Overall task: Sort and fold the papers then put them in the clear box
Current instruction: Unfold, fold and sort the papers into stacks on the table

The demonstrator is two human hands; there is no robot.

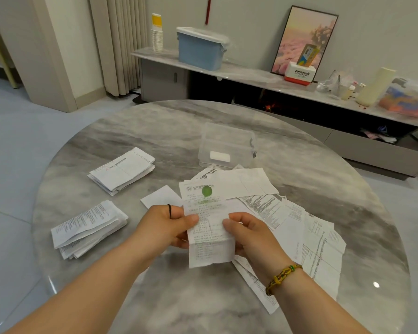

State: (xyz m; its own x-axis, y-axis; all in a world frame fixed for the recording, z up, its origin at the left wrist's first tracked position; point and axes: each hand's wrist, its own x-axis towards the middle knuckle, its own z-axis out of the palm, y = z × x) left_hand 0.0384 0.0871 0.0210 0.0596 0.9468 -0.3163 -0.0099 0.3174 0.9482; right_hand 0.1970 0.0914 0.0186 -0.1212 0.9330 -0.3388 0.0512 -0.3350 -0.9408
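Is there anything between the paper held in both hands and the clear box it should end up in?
Only the loose pile of papers lies flat on the table between the held paper and the clear box; nothing upright blocks the way.

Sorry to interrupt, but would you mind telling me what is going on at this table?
A person is sorting papers at a round table. The left hand and right hand pinch one printed sheet with a green mark. A far stack and a near stack of folded papers lie to the left, and a loose pile lies to the right. The clear box behind holds one white folded piece.
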